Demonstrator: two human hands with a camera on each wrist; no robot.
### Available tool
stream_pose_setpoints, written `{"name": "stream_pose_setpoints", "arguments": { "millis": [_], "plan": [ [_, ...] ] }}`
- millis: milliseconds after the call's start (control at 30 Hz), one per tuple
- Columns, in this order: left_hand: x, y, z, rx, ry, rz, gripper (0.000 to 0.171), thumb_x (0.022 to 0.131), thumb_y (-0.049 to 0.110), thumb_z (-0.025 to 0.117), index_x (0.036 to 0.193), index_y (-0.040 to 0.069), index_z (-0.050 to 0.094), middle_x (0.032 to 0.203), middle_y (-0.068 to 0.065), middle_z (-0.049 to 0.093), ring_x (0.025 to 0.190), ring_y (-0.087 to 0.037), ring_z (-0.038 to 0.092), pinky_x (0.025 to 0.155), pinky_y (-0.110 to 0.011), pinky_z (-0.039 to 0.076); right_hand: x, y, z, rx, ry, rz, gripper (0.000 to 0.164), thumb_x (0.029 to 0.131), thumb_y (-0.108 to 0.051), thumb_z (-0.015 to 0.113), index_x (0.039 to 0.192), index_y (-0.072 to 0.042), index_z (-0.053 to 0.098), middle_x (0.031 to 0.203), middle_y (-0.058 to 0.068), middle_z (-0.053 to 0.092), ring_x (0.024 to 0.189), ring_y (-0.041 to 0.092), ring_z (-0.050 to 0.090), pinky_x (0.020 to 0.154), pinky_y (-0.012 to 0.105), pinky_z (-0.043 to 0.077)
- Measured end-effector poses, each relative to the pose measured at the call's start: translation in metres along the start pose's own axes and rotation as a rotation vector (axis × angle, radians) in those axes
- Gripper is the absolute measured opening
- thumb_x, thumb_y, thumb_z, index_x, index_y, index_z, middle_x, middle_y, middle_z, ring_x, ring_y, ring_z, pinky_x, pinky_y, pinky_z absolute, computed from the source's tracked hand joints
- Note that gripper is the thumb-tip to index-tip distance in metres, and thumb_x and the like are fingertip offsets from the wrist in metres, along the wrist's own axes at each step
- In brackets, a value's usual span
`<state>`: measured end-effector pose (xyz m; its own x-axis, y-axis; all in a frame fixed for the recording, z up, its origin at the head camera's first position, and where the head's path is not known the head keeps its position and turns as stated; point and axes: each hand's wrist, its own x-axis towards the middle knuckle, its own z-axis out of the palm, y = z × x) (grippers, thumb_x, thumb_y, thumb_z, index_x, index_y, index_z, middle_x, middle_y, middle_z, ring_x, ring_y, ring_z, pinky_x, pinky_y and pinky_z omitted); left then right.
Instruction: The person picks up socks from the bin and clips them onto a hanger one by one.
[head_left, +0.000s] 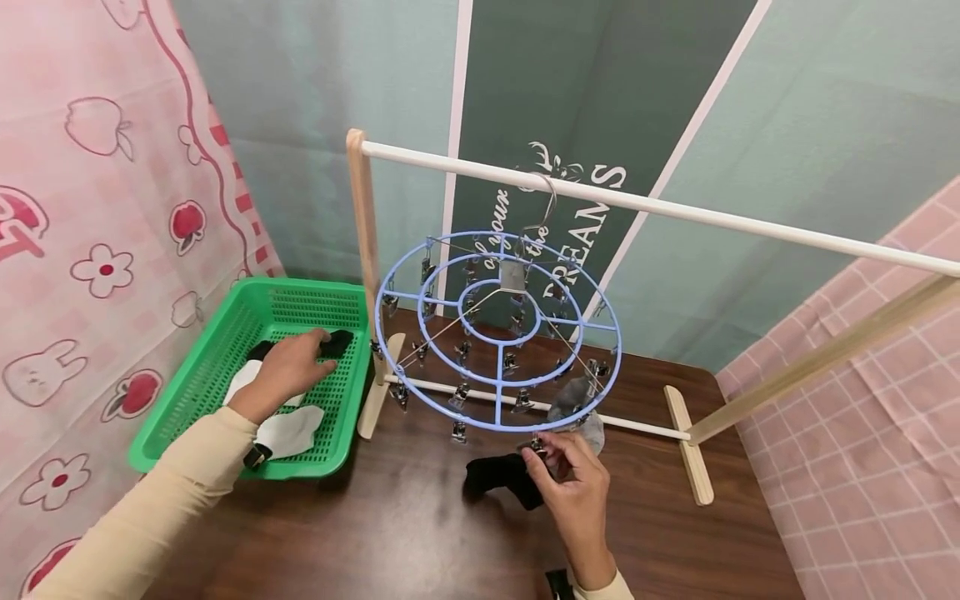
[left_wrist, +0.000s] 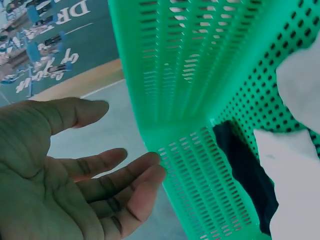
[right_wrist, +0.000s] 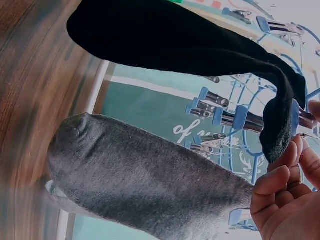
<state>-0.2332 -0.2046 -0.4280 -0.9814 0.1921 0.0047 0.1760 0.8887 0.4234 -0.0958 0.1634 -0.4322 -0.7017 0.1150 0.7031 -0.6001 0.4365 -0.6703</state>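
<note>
Round blue plastic hanger [head_left: 500,344], brown tabletop [head_left: 397,533] extending before it, our left hand [head_left: 291,368] spread leftward, right hand [head_left: 579,485] pinching metal edge clip [head_left: 537,445], black fabric sock [head_left: 501,477] below

In the head view, the left hand [head_left: 294,367] covers parts of the white socks [head_left: 288,433] in the green basket [head_left: 330,468], and the sleeve [head_left: 150,517] behind it is cut off at lower left. At lower centre, the right hand [head_left: 576,483] partly hides the metal clip [head_left: 537,443] it pinches; whether the jaws grip the black sock [head_left: 502,479] is hard to tell. The white rail [head_left: 712,218] leaves the right edge, and the blue ring hanger [head_left: 500,358] partly covers the lettering [head_left: 587,235]. In the left wrist view, the upper-left clips are blurred. In the right wrist view, fingers hide the grey sock's [right_wrist: 135,175] upper end, and the top edge crops the black sock
</note>
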Motion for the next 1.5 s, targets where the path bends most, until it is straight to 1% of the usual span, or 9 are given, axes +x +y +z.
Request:
{"name": "stream_pose_setpoints", "arguments": {
  "millis": [133, 200, 367, 533, 733, 900, 1100, 1333, 1500],
  "plan": [
    [0.01, -0.003, -0.002, 0.057, -0.058, 0.011, 0.045, 0.089, 0.016, 0.067, 0.122, -0.011, 0.053, 0.102, -0.026, 0.063, 0.075, -0.033, 0.061, 0.064, -0.047, 0.049, 0.0, 0.001, 0.0, 0.007, 0.004, 0.005, 0.025, 0.064, 0.022, 0.074, 0.085, 0.01, 0.067, 0.072, 0.014, 0.055, 0.059, 0.025, 0.049, 0.048, 0.026, 0.04],
    [0.014, -0.005, -0.003, 0.072, -0.082, 0.021, 0.044, 0.089, 0.016, 0.067, 0.121, -0.011, 0.054, 0.105, -0.027, 0.063, 0.073, -0.031, 0.061, 0.063, -0.046, 0.049, 0.0, 0.002, 0.0, 0.011, 0.005, 0.004, 0.025, 0.064, 0.023, 0.073, 0.085, 0.011, 0.067, 0.072, 0.015, 0.055, 0.059, 0.025, 0.05, 0.049, 0.025, 0.04],
    [0.022, -0.014, -0.003, 0.129, -0.1, 0.063, 0.041, 0.088, 0.014, 0.068, 0.119, -0.01, 0.057, 0.105, -0.026, 0.064, 0.071, -0.029, 0.061, 0.063, -0.045, 0.05, -0.001, 0.0, 0.001, 0.011, 0.003, 0.021, 0.024, 0.065, 0.022, 0.074, 0.085, 0.011, 0.067, 0.072, 0.015, 0.055, 0.059, 0.024, 0.05, 0.049, 0.024, 0.04],
    [0.03, -0.023, 0.0, 0.244, -0.057, 0.147, 0.038, 0.083, 0.012, 0.073, 0.112, -0.009, 0.061, 0.098, -0.024, 0.064, 0.081, -0.038, 0.059, 0.066, -0.048, 0.05, -0.001, 0.0, 0.002, 0.009, 0.005, 0.026, 0.024, 0.065, 0.022, 0.074, 0.084, 0.012, 0.066, 0.072, 0.015, 0.055, 0.058, 0.023, 0.049, 0.048, 0.025, 0.04],
    [0.044, -0.031, 0.007, 0.293, 0.036, 0.269, 0.015, 0.079, 0.001, 0.074, 0.09, -0.003, 0.064, 0.071, -0.012, 0.056, 0.061, -0.027, 0.053, 0.052, -0.041, 0.044, -0.002, 0.0, 0.001, -0.011, 0.015, 0.037, 0.023, 0.065, 0.021, 0.075, 0.084, 0.011, 0.066, 0.072, 0.015, 0.056, 0.059, 0.023, 0.049, 0.048, 0.025, 0.04],
    [0.055, -0.039, 0.02, 0.339, 0.079, 0.344, 0.012, 0.079, 0.001, 0.074, 0.086, -0.001, 0.064, 0.066, -0.01, 0.054, 0.057, -0.027, 0.053, 0.051, -0.043, 0.046, -0.003, -0.001, -0.001, -0.05, 0.026, 0.038, 0.024, 0.064, 0.02, 0.075, 0.084, 0.009, 0.067, 0.072, 0.014, 0.056, 0.058, 0.024, 0.049, 0.049, 0.025, 0.04],
    [0.062, -0.049, 0.035, 0.392, 0.088, 0.361, 0.014, 0.08, -0.001, 0.072, 0.077, 0.002, 0.059, 0.06, -0.009, 0.049, 0.052, -0.026, 0.051, 0.05, -0.042, 0.044, -0.003, -0.001, -0.002, -0.06, 0.015, 0.019, 0.025, 0.065, 0.019, 0.076, 0.085, 0.007, 0.068, 0.072, 0.013, 0.056, 0.058, 0.023, 0.049, 0.048, 0.025, 0.04],
    [0.07, -0.057, 0.044, 0.513, 0.109, 0.376, 0.029, 0.081, -0.005, 0.068, 0.062, 0.009, 0.05, 0.056, -0.009, 0.05, 0.052, -0.028, 0.052, 0.052, -0.045, 0.047, -0.002, -0.001, -0.002, -0.072, 0.014, 0.019, 0.025, 0.065, 0.019, 0.076, 0.085, 0.006, 0.068, 0.072, 0.013, 0.056, 0.056, 0.023, 0.049, 0.047, 0.025, 0.039],
    [0.07, -0.065, 0.054, 0.545, 0.1, 0.385, 0.032, 0.081, -0.009, 0.067, 0.061, 0.009, 0.049, 0.057, -0.01, 0.049, 0.053, -0.028, 0.053, 0.051, -0.044, 0.049, -0.004, 0.001, -0.003, -0.07, 0.013, 0.027, 0.024, 0.065, 0.019, 0.075, 0.084, 0.008, 0.067, 0.072, 0.014, 0.056, 0.055, 0.025, 0.049, 0.047, 0.025, 0.039]
  ]
}}
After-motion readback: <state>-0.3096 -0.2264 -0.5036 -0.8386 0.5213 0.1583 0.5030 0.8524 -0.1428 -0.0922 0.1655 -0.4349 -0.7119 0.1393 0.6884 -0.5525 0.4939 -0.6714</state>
